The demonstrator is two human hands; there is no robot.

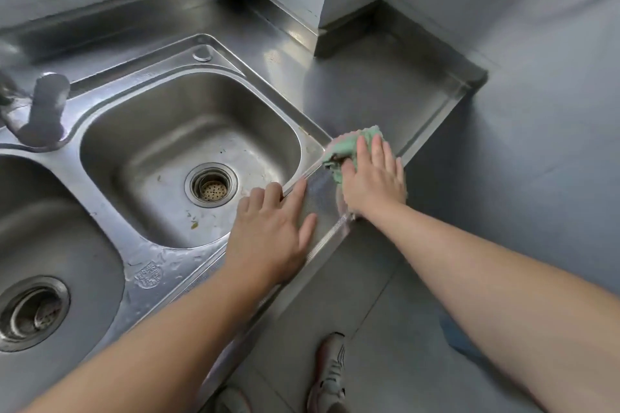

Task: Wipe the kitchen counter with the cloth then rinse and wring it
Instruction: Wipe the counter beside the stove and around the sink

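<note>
Inside, the right stainless-steel sink basin (188, 157) holds a perforated round drain strainer (211, 186) and small scraps; the left basin (50, 245) has its own drain at 8 o'clock. Towards 3 o'clock, the right hand (372, 178) presses flat-fingered on the crumpled green-and-pink cloth (352, 147) on the textured steel counter (379, 87). The left hand (271, 228) rests flat, fingers relaxed, on the counter's front edge.

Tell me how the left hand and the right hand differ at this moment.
The right hand presses flat on the green cloth at the counter's front edge; the left hand lies bare, touching no cloth. The left hand rests by the rim of the sink; the right hand is farther right, on the counter. Both have straight fingers, palms down.
</note>
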